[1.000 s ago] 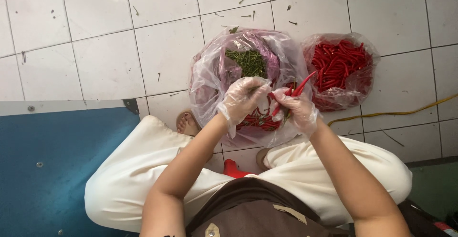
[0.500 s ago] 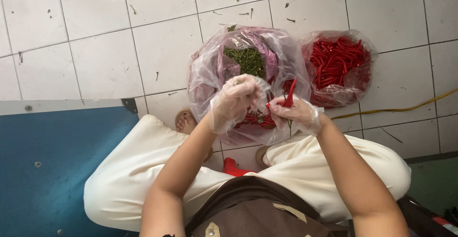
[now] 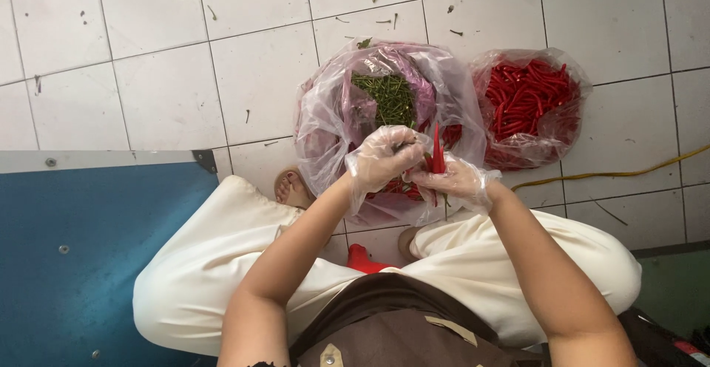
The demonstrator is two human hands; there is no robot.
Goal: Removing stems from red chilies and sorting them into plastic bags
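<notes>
Here both gloved hands — left hand [image 3: 384, 158], right hand [image 3: 457, 181] — pinch 1 slim red chilli pepper [image 3: 437, 153]; clear plastic bag of plucked green stems [image 3: 384, 97] well filled — more unstemmed chillies lie under the hands

Chilli bag [image 3: 529, 108] right of stem bag [image 3: 384, 101]

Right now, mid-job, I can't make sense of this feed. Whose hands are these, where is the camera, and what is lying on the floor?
The camera sits on the person's head and looks straight down, so you see their own arms and lap. Both hands wear thin clear gloves. The right hand holds a red chilli upright; the left hand touches it near the bottom. On the white tiled floor stand two clear plastic bags: the near bag holds green stems and some red chillies, the right-side bag holds red chillies. A blue panel lies at the left.
</notes>
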